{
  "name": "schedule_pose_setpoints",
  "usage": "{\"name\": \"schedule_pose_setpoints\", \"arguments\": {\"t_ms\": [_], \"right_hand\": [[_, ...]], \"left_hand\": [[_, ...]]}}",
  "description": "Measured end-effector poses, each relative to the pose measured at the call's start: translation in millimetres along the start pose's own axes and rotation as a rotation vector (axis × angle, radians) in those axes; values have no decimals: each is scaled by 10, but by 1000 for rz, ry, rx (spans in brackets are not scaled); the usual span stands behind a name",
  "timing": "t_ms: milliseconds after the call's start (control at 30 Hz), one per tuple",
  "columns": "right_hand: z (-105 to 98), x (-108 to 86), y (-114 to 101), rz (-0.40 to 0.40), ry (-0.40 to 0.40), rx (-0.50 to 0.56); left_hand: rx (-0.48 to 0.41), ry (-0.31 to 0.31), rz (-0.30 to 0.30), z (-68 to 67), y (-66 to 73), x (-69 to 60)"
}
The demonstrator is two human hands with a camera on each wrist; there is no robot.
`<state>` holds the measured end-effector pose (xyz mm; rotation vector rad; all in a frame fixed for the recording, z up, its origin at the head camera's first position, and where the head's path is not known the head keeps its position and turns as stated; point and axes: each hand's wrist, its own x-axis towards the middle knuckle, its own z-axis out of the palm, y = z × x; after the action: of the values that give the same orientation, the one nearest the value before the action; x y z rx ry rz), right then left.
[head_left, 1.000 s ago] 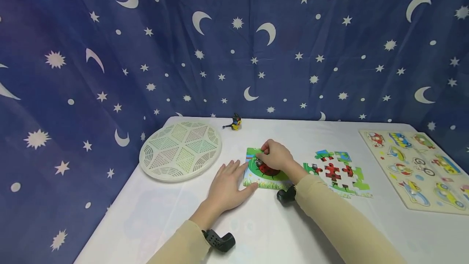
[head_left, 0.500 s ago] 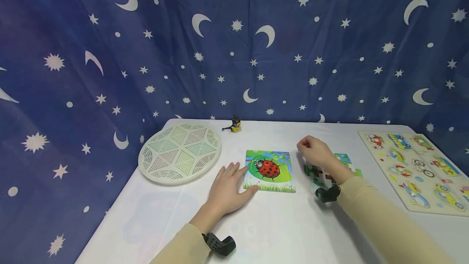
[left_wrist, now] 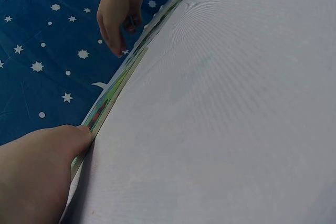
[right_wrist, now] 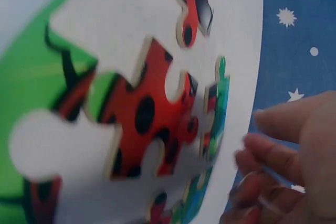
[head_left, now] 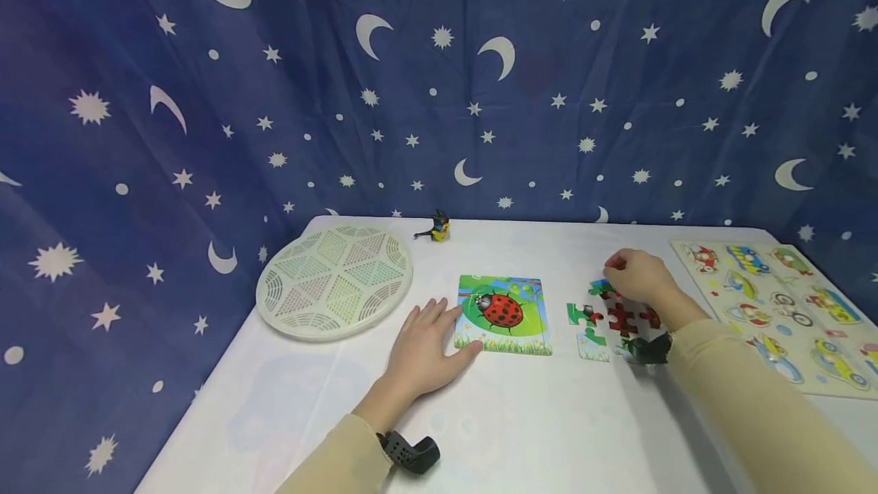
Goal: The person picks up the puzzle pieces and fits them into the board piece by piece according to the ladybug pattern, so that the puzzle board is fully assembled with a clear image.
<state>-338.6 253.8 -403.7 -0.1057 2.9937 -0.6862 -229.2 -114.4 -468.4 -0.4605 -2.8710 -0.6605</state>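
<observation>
My left hand [head_left: 427, 349] lies flat on the white table. Its fingers and thumb touch the left edge of a square ladybug puzzle board [head_left: 503, 315]; in the left wrist view the thumb [left_wrist: 73, 140] rests at the board's edge. To the right, several loose jigsaw pieces lie spread out, among them a red spotted piece [head_left: 621, 319] and a green one [head_left: 592, 347]. My right hand [head_left: 641, 278] hovers over the far side of these pieces, its fingers loosely bent. In the right wrist view, a gap shows between thumb and fingers, with nothing seen between them; the hand hides some pieces.
A round pale perforated lid-like disc [head_left: 336, 282] lies at the left. Behind the board stands a small dark and yellow toy figure [head_left: 439, 227]. At the right lies a wooden picture board [head_left: 789, 303] with vehicles. A blue star-patterned curtain [head_left: 439, 82] hangs behind the table.
My right hand has moved from over the ladybug board rightward to above the loose pieces, uncovering the board's picture. My left hand has stayed at the board's left edge.
</observation>
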Motion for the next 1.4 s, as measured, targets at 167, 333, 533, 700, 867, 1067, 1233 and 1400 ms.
{"name": "schedule_pose_setpoints", "arguments": {"t_ms": [167,333,533,700,867,1067,1233,1400], "right_hand": [[-64,12,73,90,-89,-79],[-71,-4,82,78,-176,-69],[-60,22,102,74,-191,-26],[-61,51,114,66,-166,10],[-47,64,115,68,-138,47],[-87,71,138,27,-141,133],[-102,54,102,-15,-139,162],[1,42,-115,-48,-112,274]], "left_hand": [[7,-1,9,2,-2,-2],[12,1,12,0,-6,10],[16,-10,3,-3,-5,8],[5,-4,8,-5,0,8],[7,-4,8,-4,-1,12],[17,-4,15,-10,7,37],[12,-9,12,-1,11,45],[11,-5,-2,3,-17,9]]}}
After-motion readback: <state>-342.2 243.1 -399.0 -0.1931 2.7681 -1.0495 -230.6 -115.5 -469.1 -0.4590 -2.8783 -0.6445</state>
